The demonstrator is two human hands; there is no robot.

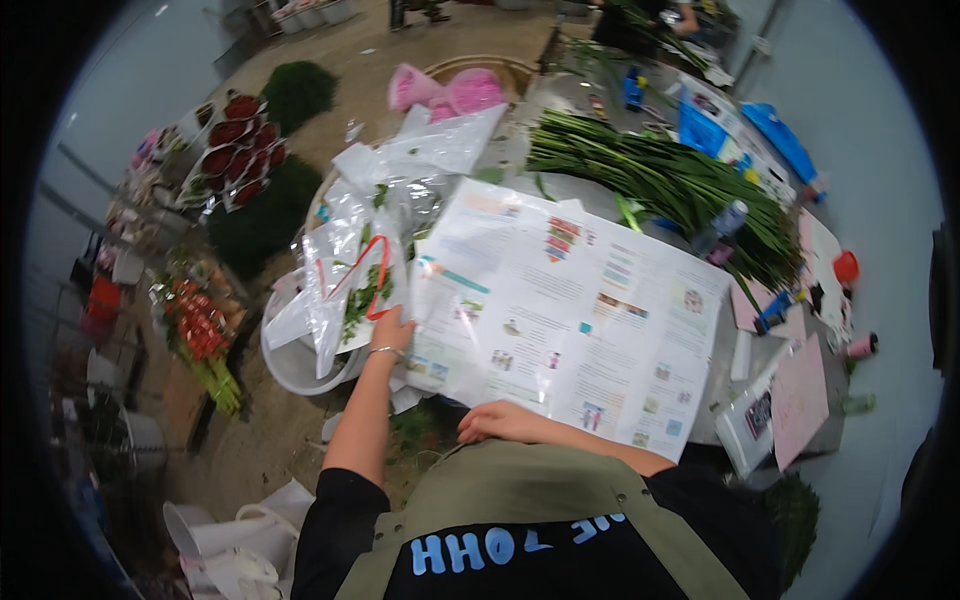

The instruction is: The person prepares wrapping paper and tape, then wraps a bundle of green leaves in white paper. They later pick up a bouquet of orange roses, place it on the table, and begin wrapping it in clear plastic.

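A large printed paper sheet [555,300] with text and small pictures lies across the table in front of me. My left hand [391,334] is at the sheet's left edge, beside a red ribbon [379,277] and crumpled clear plastic wrapping [326,322]. Its fingertips are partly hidden, so a hold on either cannot be made out. My right hand [495,421] is by the sheet's near edge, fingers curled close together, with nothing visible in it. Green leafy sprigs [367,296] show among the plastic wrapping.
Beyond the sheet lies a bundle of long green stems [660,165]. A white bucket [304,371] stands below the wrapping at left. Wrapped red flowers [240,150] stand on the left. At right are pink cards [802,401] and a clear bottle [720,225]. Another person's arm [686,19] shows at the far end.
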